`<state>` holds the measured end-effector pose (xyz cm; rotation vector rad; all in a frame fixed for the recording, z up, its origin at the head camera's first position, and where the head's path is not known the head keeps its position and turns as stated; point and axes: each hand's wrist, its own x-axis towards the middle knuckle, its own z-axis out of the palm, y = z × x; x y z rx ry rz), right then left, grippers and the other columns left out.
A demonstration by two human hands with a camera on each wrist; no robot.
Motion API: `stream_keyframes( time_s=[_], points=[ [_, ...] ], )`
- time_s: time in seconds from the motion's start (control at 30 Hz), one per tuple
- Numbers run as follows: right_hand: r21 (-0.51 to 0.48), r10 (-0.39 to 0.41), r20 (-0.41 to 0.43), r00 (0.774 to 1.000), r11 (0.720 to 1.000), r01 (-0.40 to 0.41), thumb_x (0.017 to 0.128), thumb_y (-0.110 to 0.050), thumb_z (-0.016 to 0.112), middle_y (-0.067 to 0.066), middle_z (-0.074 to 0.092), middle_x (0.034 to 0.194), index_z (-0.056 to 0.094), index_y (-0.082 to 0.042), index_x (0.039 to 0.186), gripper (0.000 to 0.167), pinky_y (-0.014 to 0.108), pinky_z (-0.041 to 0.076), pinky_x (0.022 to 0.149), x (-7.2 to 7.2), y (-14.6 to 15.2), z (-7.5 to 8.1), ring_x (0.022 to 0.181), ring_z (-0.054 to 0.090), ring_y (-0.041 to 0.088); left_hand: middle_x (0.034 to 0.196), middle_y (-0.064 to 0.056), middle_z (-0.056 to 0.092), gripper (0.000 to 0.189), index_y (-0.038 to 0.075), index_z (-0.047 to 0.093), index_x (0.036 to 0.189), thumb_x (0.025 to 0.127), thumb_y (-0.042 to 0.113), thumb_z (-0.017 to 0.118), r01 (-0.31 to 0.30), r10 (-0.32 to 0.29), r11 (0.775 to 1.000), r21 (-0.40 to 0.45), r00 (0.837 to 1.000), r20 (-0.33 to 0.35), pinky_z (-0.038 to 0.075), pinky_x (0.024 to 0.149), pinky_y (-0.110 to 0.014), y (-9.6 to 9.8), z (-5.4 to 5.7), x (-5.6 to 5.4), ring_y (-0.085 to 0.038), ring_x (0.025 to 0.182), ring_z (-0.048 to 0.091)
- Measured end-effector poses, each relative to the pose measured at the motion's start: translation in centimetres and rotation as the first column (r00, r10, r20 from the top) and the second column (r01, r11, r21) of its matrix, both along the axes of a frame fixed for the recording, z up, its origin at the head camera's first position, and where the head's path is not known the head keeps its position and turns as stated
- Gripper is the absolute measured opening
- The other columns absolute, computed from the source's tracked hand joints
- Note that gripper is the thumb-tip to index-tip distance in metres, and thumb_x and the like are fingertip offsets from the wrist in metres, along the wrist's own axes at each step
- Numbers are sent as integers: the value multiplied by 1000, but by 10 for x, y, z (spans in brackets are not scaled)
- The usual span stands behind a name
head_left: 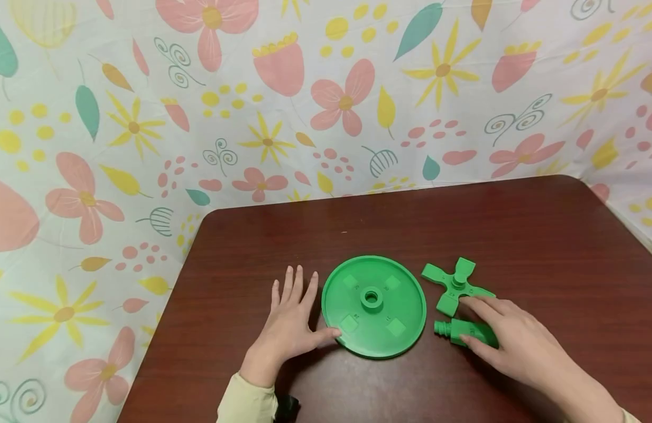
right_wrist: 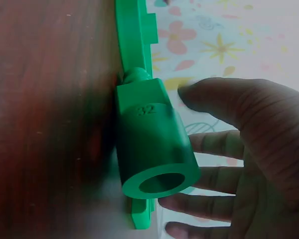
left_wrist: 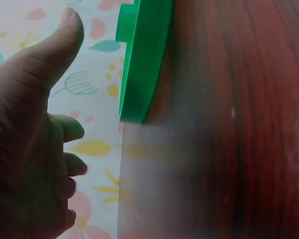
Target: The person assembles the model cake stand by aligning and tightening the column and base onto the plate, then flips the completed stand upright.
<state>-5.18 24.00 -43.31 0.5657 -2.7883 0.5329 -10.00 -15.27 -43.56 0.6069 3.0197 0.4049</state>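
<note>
My left hand (head_left: 286, 329) lies flat on the dark brown wooden table (head_left: 516, 235), fingers straight, thumb touching the rim of the round green plastic disc (head_left: 374, 305). Nothing gripped there. My right hand (head_left: 511, 341) rests relaxed over the short green plastic tube marked 32 (head_left: 455, 330), thumb against it, forefinger on the green plastic cross-shaped piece (head_left: 455, 284) just beside the disc.

The dark brown wooden table (head_left: 516, 235) lies bare behind and to the right of the round green plastic disc (head_left: 373, 305). The green four-armed plastic cross (head_left: 455, 285) and short green plastic tube (head_left: 463, 332) crowd the disc's right side; the floral cloth backdrop (head_left: 326, 88) closes the far and left edges.
</note>
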Motion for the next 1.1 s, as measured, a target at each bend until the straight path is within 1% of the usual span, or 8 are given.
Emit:
stream_keyframes(
  time_s=[0.17, 0.33, 0.5, 0.63, 0.73, 0.8, 0.97, 1.1],
  points=[
    [28, -41, 124, 991, 999, 38, 72, -28, 84, 7, 62, 117, 57, -23, 129, 63, 54, 51, 69, 7, 1, -4, 103, 60, 32, 161, -20, 5, 118, 8, 14, 157, 75, 79, 59, 57, -57, 998, -14, 998, 35, 1, 116, -56, 8, 0, 0, -32, 148, -7],
    [36, -41, 176, 983, 999, 35, 71, -28, 85, 4, 64, 106, 56, -23, 131, 67, 47, 51, 66, 8, 3, -8, 96, 61, 25, 160, -24, 6, 117, 8, 17, 157, 74, 79, 60, 100, -96, 994, -55, 994, 59, 5, 116, -56, 15, -3, -3, -37, 148, -1],
    [7, -8, 128, 992, 1000, 7, 69, -26, 88, -9, 62, 96, 60, -24, 123, 60, 37, 50, 64, 6, 6, -10, 84, 60, 10, 160, -25, 5, 119, 8, 16, 157, 73, 81, 58, 105, -96, 990, -91, 991, 97, 6, 117, -54, 21, -5, -3, -38, 148, -1],
    [-86, 30, 87, 996, 996, -22, 69, -22, 89, -23, 55, 83, 60, -28, 113, 53, 25, 43, 58, 6, 9, -8, 68, 48, -3, 160, -24, 5, 122, 7, 14, 157, 72, 82, 57, 106, -95, 988, -108, 989, 110, 7, 117, -55, 23, -6, -3, -37, 148, -1],
    [-153, 51, 83, 995, 987, -38, 70, -20, 88, -24, 49, 75, 58, -30, 110, 51, 21, 37, 54, 5, 8, -3, 60, 40, -5, 160, -23, 7, 123, 5, 14, 157, 72, 83, 57, 104, -92, 988, -113, 990, 108, 7, 116, -56, 23, -7, -3, -36, 148, 1],
    [-174, 58, 65, 996, 984, -46, 70, -19, 88, -24, 51, 77, 59, -29, 110, 51, 18, 36, 55, 2, 6, 1, 60, 42, -5, 160, -22, 8, 123, 4, 14, 156, 72, 83, 57, 104, -92, 988, -113, 990, 110, 7, 116, -57, 23, -8, -3, -36, 148, 1],
    [-217, 90, 22, 996, 973, -83, 70, -16, 88, -21, 60, 97, 62, -24, 113, 52, 13, 43, 66, -8, -3, 10, 76, 56, -2, 161, -21, 10, 124, 2, 14, 156, 72, 83, 57, 105, -91, 988, -115, 989, 114, 8, 116, -58, 23, -11, -4, -34, 149, 2],
    [-272, 122, 43, 992, 956, -106, 74, -18, 86, -20, 61, 98, 61, -28, 114, 47, 18, 44, 61, -18, -14, 17, 75, 54, 0, 161, -20, 8, 125, 2, 12, 156, 72, 83, 57, 105, -91, 989, -107, 988, 123, 9, 116, -57, 25, -12, -5, -32, 149, 1]
  ],
)
